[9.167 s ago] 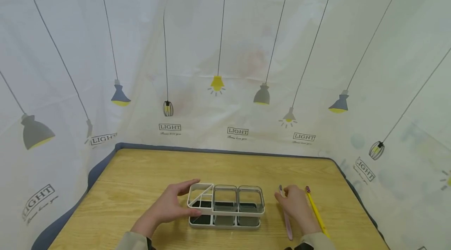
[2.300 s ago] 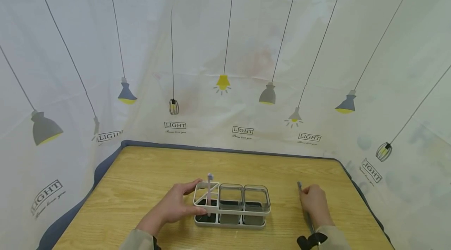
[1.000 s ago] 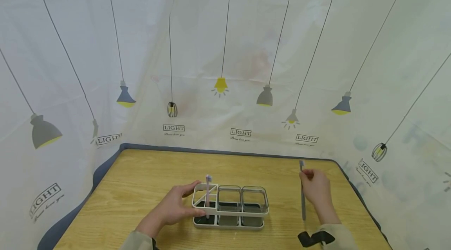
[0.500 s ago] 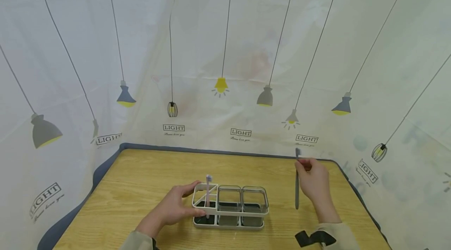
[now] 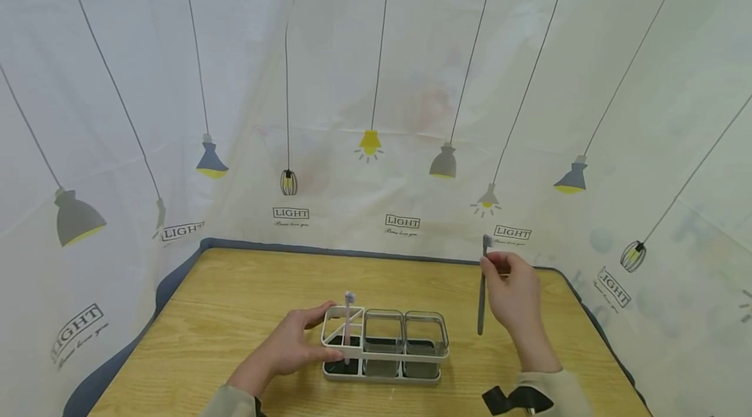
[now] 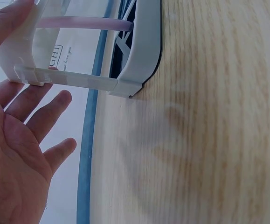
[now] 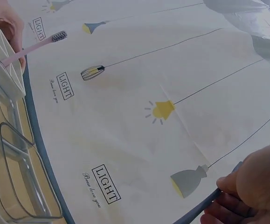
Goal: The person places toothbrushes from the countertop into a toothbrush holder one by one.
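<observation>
At the table's middle stands a white toothbrush holder (image 5: 388, 379) with a divided left section and two clear cups (image 5: 384, 332). My left hand (image 5: 296, 342) grips its left end, thumb in front and fingers behind. A pink toothbrush (image 5: 347, 332) stands upright in the divided section, bristles up; the left wrist view shows its pink handle (image 6: 83, 22) reaching down to the base. Off to the right, my right hand (image 5: 514, 296) pinches a dark grey toothbrush (image 5: 482, 306) near its head. That brush hangs nearly vertical above the table, head up and apart from the holder.
The wooden table (image 5: 264, 280) has a blue-grey edge (image 5: 352, 252) along the back. Behind it hangs a pale sheet (image 5: 329, 77) printed with lamps. A black strap (image 5: 523, 399) sits at my right sleeve.
The pink toothbrush went from the table into the holder. My right hand has lifted the grey toothbrush, moving up and left. The yellow toothbrush seen earliest is out of sight. My left hand stays put.
</observation>
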Motion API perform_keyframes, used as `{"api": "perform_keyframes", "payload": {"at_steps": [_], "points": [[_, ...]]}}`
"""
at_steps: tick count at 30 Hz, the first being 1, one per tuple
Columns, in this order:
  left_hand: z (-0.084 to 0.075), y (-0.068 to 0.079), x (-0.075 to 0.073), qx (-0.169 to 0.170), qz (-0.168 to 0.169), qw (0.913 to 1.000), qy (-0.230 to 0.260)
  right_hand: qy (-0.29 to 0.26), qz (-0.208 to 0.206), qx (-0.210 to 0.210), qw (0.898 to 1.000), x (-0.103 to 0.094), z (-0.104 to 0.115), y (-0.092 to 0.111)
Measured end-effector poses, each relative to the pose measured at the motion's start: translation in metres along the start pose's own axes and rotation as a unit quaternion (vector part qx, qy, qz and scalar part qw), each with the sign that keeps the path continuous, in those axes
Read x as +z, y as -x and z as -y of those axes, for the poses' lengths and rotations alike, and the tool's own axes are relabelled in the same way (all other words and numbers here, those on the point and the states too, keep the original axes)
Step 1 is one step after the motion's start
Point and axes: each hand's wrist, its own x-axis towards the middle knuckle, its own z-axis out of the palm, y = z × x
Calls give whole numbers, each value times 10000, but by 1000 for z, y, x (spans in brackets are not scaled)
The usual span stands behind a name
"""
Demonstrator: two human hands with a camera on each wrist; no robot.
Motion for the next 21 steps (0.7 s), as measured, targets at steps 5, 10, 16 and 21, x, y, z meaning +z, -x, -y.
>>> {"api": "perform_keyframes", "payload": {"at_steps": [5,10,16,21], "points": [[-1,1,0,-71,-15,10000,-42,-153,43,-169,9997,9,10,4],[-1,0,0,-105,-22,9999,-25,-342,121,-266,9990,18,24,9],[-1,0,0,-60,-38,10000,-31,-590,219,-438,9971,30,36,15],[-2,1,0,-49,-45,10000,-19,-784,312,-734,9937,43,44,21]]}}
